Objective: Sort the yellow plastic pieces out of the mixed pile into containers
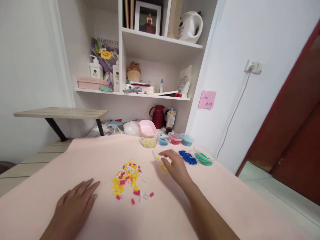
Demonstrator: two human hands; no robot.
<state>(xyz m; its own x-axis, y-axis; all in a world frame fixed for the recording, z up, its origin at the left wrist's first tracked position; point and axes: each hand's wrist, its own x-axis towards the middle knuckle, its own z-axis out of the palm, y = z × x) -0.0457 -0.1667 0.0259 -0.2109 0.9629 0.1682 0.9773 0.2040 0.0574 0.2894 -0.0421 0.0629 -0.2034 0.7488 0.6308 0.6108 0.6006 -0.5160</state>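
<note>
On the pink cloth (pixel 100 156), my left hand (pixel 75 203) lies flat with fingers stretched out, touching no pieces. My right hand (pixel 176 166) hovers over a shallow clear container (pixel 155 152) with a few yellow pieces (pixel 163 166) in it. Its thumb and index finger are apart, and I see nothing held between them; the other fingers are partly hidden. Between my hands spreads a loose pile of small toy building bricks (pixel 128 176) in yellow, dark pink, white and orange. Several pink and white bricks (pixel 146 196) lie scattered at its near side.
Right of my right hand are dark blue bricks (pixel 187 157) and a tub of green ones (pixel 203 159). Behind stand tubs of pale yellow (pixel 149 143), blue (pixel 163 140), red (pixel 175 138) and light blue (pixel 186 140) pieces, a pink basin (pixel 148 128), a red jug (pixel 158 116) and a bottle (pixel 170 121).
</note>
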